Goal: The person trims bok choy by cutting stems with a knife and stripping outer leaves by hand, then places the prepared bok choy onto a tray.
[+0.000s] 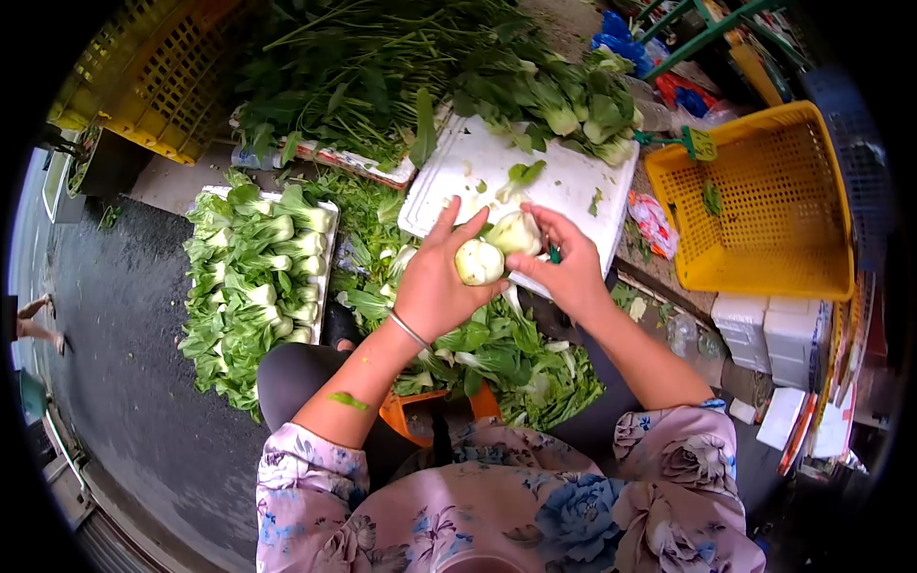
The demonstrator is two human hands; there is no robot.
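Observation:
My left hand (pixel 444 277), with a bracelet on the wrist, is closed around a bok choy (pixel 479 263) whose pale base faces me. My right hand (pixel 565 265) grips a second bok choy (pixel 516 234) just beside it, and the two bases nearly touch. A small green piece shows in my right palm; what it is I cannot make out. Behind my hands lies a white foam board (pixel 458 172) with a loose leaf (pixel 522 180) on it. More bok choy (pixel 554 105) is heaped at its far edge. Loose leaves (pixel 506 353) spread below my hands.
On the left, a white foam tray (pixel 330 248) holds rows of bok choy (pixel 258 277). A yellow crate (pixel 764 277) stands right, with a green tag and a leaf inside. Another yellow crate (pixel 162 76) and piled leafy stalks (pixel 334 76) are at the back. White boxes (pixel 764 329) sit far right.

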